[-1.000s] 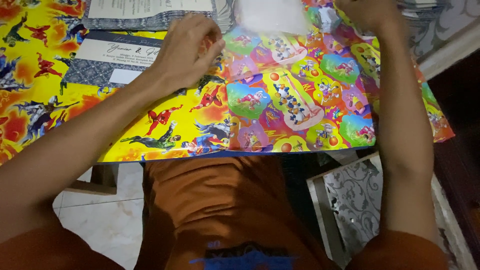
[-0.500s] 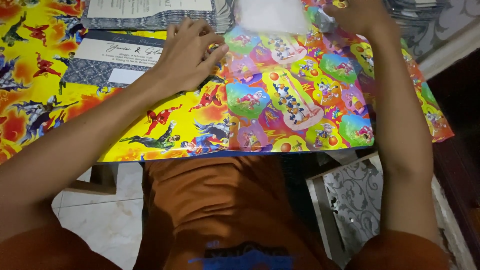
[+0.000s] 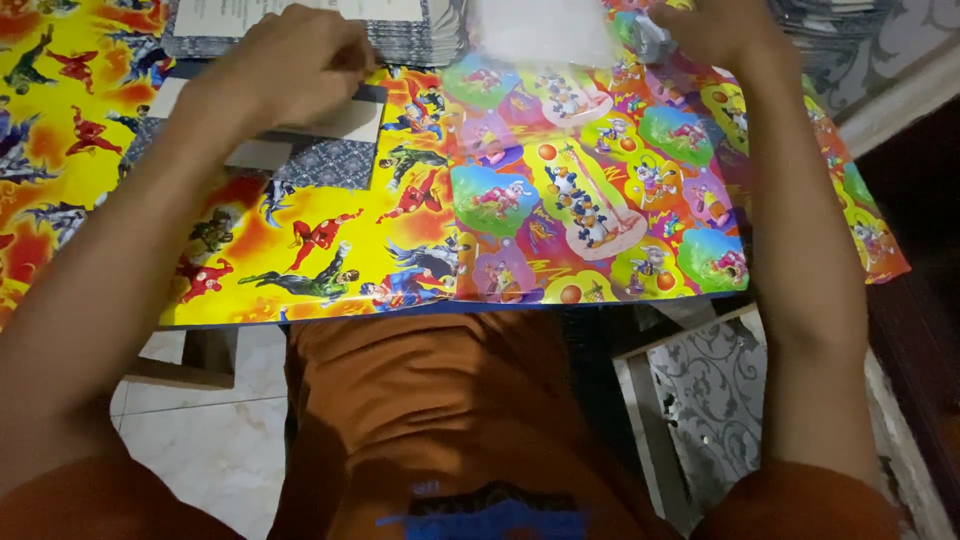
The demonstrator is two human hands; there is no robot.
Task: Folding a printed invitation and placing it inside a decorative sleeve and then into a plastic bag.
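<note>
The left hand rests on a card near the far left part of the worktop. The fingers are curled over the card's far edge; whether they pinch it or only press on it cannot be told, since the fingertips are hidden under the hand. The card is a flat blue-grey patterned piece with a white panel. Its long axis runs roughly left to right, parallel to the worktop's near edge. It lies directly under and just nearer than the left hand, so the left hand is far the closer of the two.

The right hand is at the far right, well apart from the card. It is closed around a small greyish thing, which is too blurred and too cut off by the top of the view to identify. Just beside it lies a white sheet, also blurred.

A stack of similar cards sits along the far edge, touching or just beyond the single card. Bright cartoon wrapping paper covers the worktop. The far edge of the worktop and the top of both hands are cut off. A patterned panel leans below the near right corner.
</note>
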